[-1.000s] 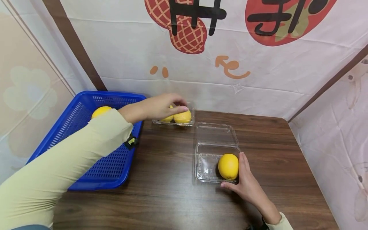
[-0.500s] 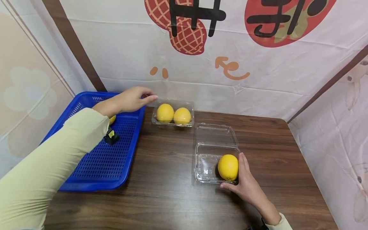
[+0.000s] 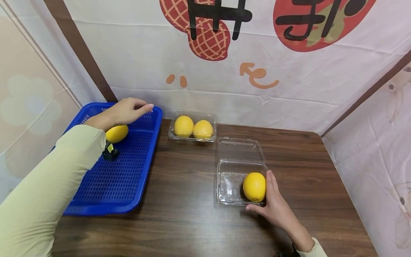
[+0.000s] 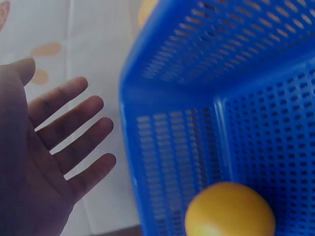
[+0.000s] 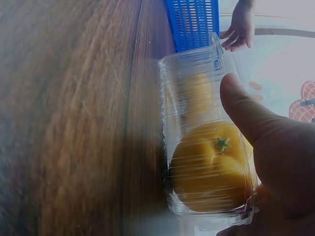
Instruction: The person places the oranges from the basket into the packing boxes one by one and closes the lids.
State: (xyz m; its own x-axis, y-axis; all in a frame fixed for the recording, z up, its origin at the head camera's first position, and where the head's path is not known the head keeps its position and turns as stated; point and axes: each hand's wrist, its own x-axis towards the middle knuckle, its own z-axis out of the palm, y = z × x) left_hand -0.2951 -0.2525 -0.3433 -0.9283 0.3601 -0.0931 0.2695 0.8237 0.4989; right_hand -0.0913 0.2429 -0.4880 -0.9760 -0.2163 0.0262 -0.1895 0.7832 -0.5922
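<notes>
My left hand (image 3: 125,111) hovers over the far rim of the blue plastic basket (image 3: 128,189), holding nothing. Its fingers (image 4: 88,135) spread loosely beside the basket wall in the left wrist view. Below that hand, a yellow-orange orange (image 3: 118,134) lies in the basket, partly covered by the wrist. At the right, my right hand (image 3: 277,207) grips the near right corner of a clear clamshell box (image 3: 229,187), thumb on the front wall and fingers along the side. One orange (image 3: 254,187) sits in the box's right half; its green stem end (image 5: 222,143) shows in the right wrist view.
A second clear box (image 3: 179,138) holding two oranges (image 3: 184,126) stands at the back of the wooden table (image 3: 179,200), beside the basket. The clamshell's raised lid (image 3: 240,150) points away from me. A printed cloth (image 3: 144,67) hangs behind the table.
My left hand has moved left from over the box with two oranges to above the basket, uncovering that box. My right hand and the clamshell stay in place.
</notes>
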